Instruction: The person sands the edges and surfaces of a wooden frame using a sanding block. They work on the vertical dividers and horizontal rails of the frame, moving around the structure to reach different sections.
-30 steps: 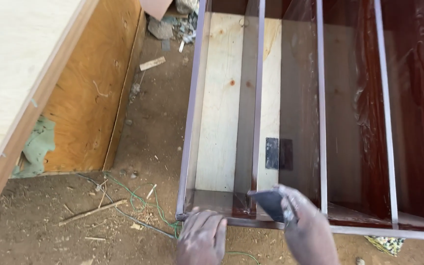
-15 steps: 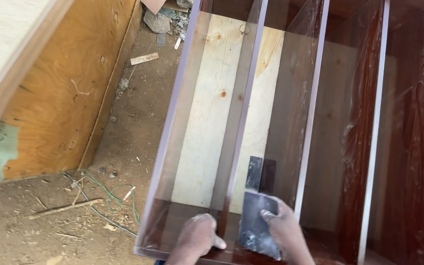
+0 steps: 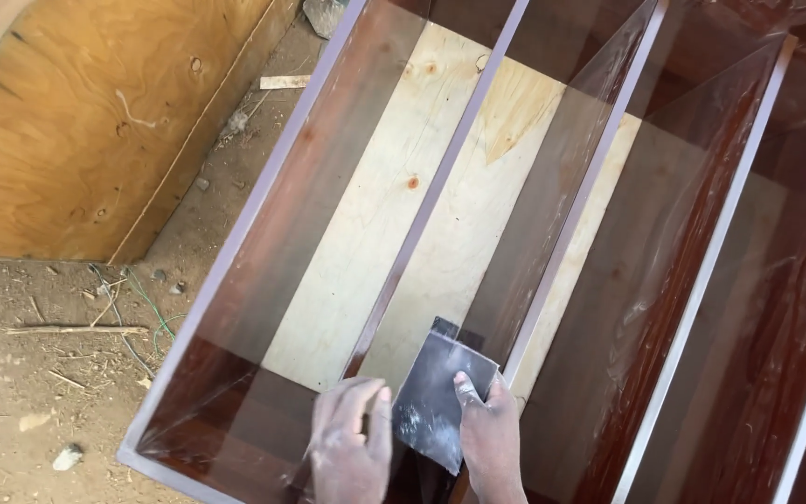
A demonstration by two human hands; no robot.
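While pinching a dark dusty sheet [image 3: 440, 401] in the right hand [image 3: 489, 439], resting the left hand [image 3: 352, 446] open, fingers flat, on the near cabinet divider [image 3: 422, 215].

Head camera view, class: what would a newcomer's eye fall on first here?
First, the two dusty hands at the bottom: the left hand beside the right hand, which holds a dark grey dust-streaked sheet. Around them lies a glossy red-brown wooden cabinet with pale plywood backing, on bare dirt ground.
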